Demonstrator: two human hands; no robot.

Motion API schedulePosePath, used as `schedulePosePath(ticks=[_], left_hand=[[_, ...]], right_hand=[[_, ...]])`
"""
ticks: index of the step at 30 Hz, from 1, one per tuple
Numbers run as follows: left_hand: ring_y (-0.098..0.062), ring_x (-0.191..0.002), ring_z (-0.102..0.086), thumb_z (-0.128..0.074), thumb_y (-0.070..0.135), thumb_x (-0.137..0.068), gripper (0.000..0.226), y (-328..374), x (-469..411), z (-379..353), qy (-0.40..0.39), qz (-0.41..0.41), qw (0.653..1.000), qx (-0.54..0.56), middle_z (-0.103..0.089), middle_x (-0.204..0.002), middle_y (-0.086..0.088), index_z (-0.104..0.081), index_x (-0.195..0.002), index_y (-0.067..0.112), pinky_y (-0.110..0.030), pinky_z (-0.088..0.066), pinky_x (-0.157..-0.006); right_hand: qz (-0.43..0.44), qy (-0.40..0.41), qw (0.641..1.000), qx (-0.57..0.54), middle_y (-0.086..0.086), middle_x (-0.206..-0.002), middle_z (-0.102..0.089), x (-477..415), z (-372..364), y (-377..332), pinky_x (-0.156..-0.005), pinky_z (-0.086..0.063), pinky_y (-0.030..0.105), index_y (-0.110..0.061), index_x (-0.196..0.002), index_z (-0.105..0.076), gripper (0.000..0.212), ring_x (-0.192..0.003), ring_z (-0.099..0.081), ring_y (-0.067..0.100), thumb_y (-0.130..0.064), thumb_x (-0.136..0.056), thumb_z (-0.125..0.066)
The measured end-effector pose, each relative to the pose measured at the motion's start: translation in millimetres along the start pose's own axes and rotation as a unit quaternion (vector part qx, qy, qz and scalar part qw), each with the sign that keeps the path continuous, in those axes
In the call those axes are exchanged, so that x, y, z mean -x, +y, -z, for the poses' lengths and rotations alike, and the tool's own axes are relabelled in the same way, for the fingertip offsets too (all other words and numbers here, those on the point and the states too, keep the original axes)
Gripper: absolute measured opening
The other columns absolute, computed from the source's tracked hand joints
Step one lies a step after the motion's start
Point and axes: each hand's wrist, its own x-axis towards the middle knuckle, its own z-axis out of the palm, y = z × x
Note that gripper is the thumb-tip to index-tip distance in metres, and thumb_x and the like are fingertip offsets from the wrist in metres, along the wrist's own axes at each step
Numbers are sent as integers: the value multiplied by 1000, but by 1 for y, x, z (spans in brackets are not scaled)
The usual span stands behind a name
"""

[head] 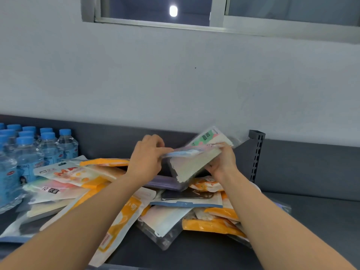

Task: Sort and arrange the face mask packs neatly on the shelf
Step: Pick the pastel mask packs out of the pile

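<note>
Pale grey wall [175, 75] fills the upper half, with a window [218, 14] at the top and a lamp glare [173, 11] in the glass. Below is a dark grey shelf [311, 221] with a low dark back panel [311, 164] along its rear edge. A loose pile of face mask packs [187, 199] covers the middle of the shelf from the back panel to near the front edge, overlapping and lying at all angles. Most are orange-and-white, plus some clear and pastel ones. A long orange-white pack [124, 217] runs diagonally toward the front edge, partly under the left forearm. A pink-green pack marked "10" [56, 189] sits at the left side of the pile, and a purple pack [161, 182] is near the rear, under the hands. Shrink-wrapped water bottles [29, 152] with blue caps stand at the left rear corner, touching the pile's left edge. A held bundle of packs [194, 162] is raised above the rear of the pile, tilted, with a green-labelled pack on top at the back. The left hand [145, 162] pinches the bundle's upper left edge with curled fingers. The right hand [224, 162] grips its right side from below, fingers wrapped round it. A slotted metal upright [256, 152] stands at the rear edge, just right of the right hand. The shelf surface right of the pile is bare.
</note>
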Motion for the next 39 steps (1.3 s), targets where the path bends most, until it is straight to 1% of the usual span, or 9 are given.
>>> schedulePosePath(ticks=[7, 12, 15, 19, 23, 26, 32, 36, 39], left_hand=[[-23, -63, -53, -82, 10, -71, 49, -1, 1, 18, 33, -50, 998, -22, -51, -85, -1, -62, -110, 30, -30, -43, -40], [-29, -106, -60, -68, 21, -85, 54, -9, -3, 11, -12, -61, 998, -11, -40, -134, -5, -46, -133, 29, -36, -57, -63], [-25, -138, -35, -34, 28, -94, 57, -8, 0, 5, -93, 51, 994, 35, -21, -156, -1, -27, -150, 27, -37, -41, -103], [-26, -129, -42, -58, 16, -91, 63, -20, 3, -3, -91, 159, 982, -37, -42, -142, -8, -30, -147, 16, -36, -42, -98], [-20, -118, -53, -42, 59, -92, 47, -23, 10, -12, -309, 121, 941, -66, -64, -116, 1, -66, -113, 24, -45, -32, -109], [-18, -135, -42, -43, 68, -86, 60, -18, 15, -20, -428, 67, 897, -94, -58, -134, 5, -53, -133, 32, -56, -1, -117], [-17, -107, -60, -44, 26, -97, 24, -14, 7, -27, -377, -1, 911, -166, -69, -104, 4, -67, -104, 25, -52, -7, -119], [-18, -112, -58, -50, 16, -92, 20, -17, -2, -17, -326, 68, 925, -183, -65, -110, 2, -61, -106, 24, -50, -15, -118], [-21, -109, -58, -52, 20, -91, 16, -30, -5, -10, -237, 141, 951, -140, -60, -112, 0, -61, -103, 26, -46, -32, -108]], right_hand=[[-102, -140, 985, -2, 18, -121, -68, 2, 4, -14, -102, -44, 52, -14, -124, -64, 68, -116, -61, 37, -68, -84, -54], [-148, -203, 964, 91, 21, -110, -71, 3, 6, -12, -97, -48, 54, -2, -110, -68, 77, -107, -64, 38, -22, -42, -97], [-122, -183, 959, 179, 19, -101, -71, 4, 2, -9, -72, -60, 44, 3, -117, -59, 48, -94, -67, 33, -4, -72, -75], [-69, -121, 974, 177, 20, -105, -71, -2, 7, -8, -74, -59, 47, 6, -124, -56, 41, -94, -69, 33, 0, -85, -66], [-17, -66, 986, 149, 16, -102, -72, -10, 16, -6, -58, -60, 36, 5, -123, -56, 40, -88, -70, 27, -6, -87, -69], [9, -31, 984, 174, 13, -100, -75, -18, 20, -1, -80, -60, 42, 1, -124, -57, 45, -104, -68, 37, -22, -88, -71], [19, -47, 988, 145, 8, -113, -71, -22, 19, 2, -73, -60, 36, -8, -129, -56, 34, -100, -68, 22, -17, -97, -58], [10, -51, 991, 122, 7, -107, -69, -20, 14, -2, -57, -61, 31, -11, -123, -53, 24, -92, -66, 20, -14, -99, -54], [8, -29, 994, 102, 8, -106, -70, -23, 12, -7, -69, -62, 42, -8, -120, -54, 23, -93, -68, 25, -18, -99, -55]])
